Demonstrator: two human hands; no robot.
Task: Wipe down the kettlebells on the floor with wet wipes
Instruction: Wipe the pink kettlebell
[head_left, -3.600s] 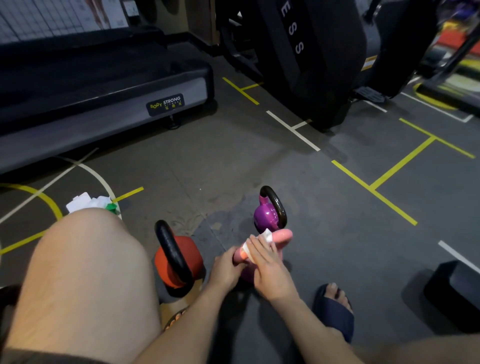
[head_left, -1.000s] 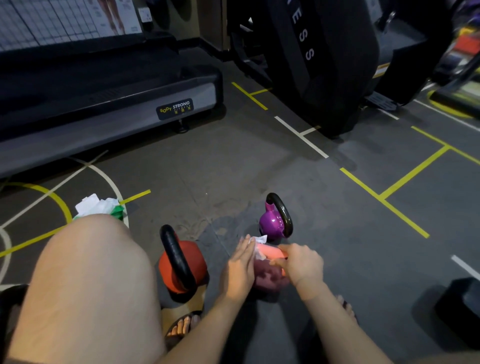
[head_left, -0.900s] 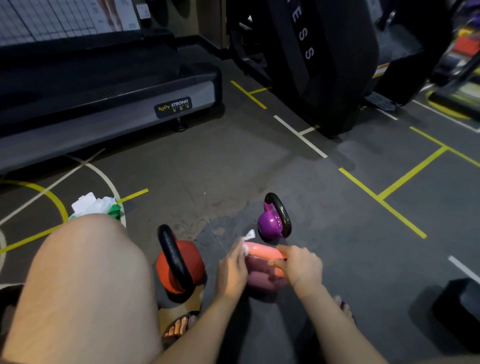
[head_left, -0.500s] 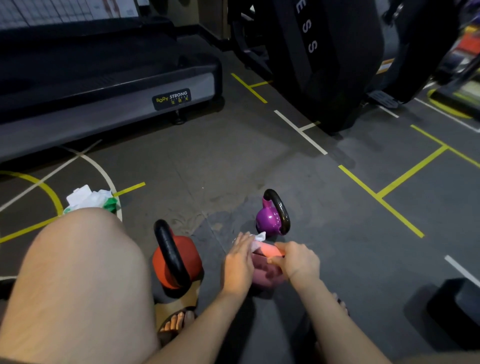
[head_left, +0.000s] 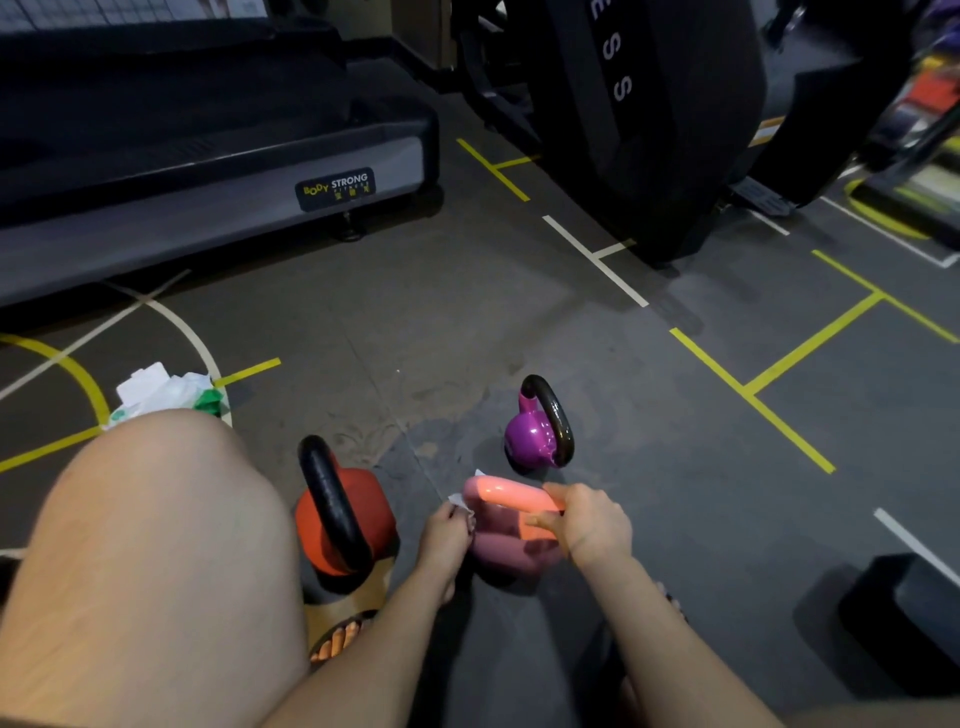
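The small glossy pink kettlebell (head_left: 511, 551) stands on the dark gym floor (head_left: 467, 312) at 6 o'clock. Judge it dense, rigid and slick where wet. Your right grip (head_left: 592, 525) curls round its handle's right end. Your left grip (head_left: 447, 535) pinches the white wet wipe (head_left: 460, 501) at the handle's left end.

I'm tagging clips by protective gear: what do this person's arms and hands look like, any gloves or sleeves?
Both are bare. The left hand and right hand wear no gloves, and no ring, watch or wristband shows. The left forearm and right forearm are uncovered down to the frame's edge; no sleeve is in view.
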